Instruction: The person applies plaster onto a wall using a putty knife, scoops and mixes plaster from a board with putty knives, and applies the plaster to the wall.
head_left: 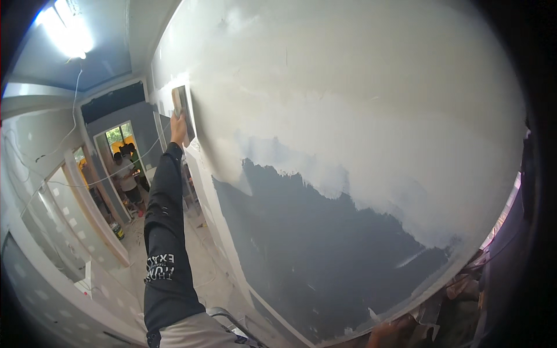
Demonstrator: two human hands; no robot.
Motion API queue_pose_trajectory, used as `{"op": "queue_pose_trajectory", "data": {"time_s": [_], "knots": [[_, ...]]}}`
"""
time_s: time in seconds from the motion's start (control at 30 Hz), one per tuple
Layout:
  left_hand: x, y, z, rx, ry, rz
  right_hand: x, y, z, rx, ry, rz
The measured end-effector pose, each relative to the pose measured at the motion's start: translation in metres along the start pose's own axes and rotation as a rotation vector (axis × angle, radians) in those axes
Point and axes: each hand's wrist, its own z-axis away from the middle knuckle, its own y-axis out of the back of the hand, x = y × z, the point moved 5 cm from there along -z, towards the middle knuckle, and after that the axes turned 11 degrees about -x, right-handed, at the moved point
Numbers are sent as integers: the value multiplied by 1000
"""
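Observation:
My left arm, in a dark printed sleeve, stretches up and away along the wall. At its end my left hand [178,126] is closed around a plastering trowel [178,100] with a wood-coloured handle. The tool stands upright against the far left edge of the wall [325,238], whose lower part is dark grey. Pale plaster [360,127] covers the upper part, with a ragged lower border. What seems to be my right hand [384,333] shows at the bottom edge, low by the wall. Its fingers are mostly hidden, and I cannot make out what it holds.
A fluorescent lamp [65,32] glows at the upper left, with a loose cable [76,104] hanging below. Two people stand beyond a doorway [119,142]. A curved metal rail [226,318] is close below me. Patched wall panels [69,211] line the left.

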Motion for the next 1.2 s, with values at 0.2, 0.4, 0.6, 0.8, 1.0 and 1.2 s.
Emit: {"op": "queue_pose_trajectory", "data": {"time_s": [0.2, 0.4, 0.6, 0.8, 1.0, 1.2], "knots": [[-8, -3, -18, -35, 12, 33, -25, 5, -16, -28, -16, -10], [19, -26, 23, -21, -52, -22, -27, 5, -23, -41, -16, -12], [68, -56, 106, -22, -45, -184, -24, 5, -14, -54, -5, -36], [153, -98, 203, 26, -90, -219, -18, 7, -5, -64, 23, -47], [220, -127, 290, -100, -53, -186, -25, 0, -8, -159, -20, -207], [275, -153, 389, -260, -153, -45, -11, -23, -8, -95, -68, -357]]}}
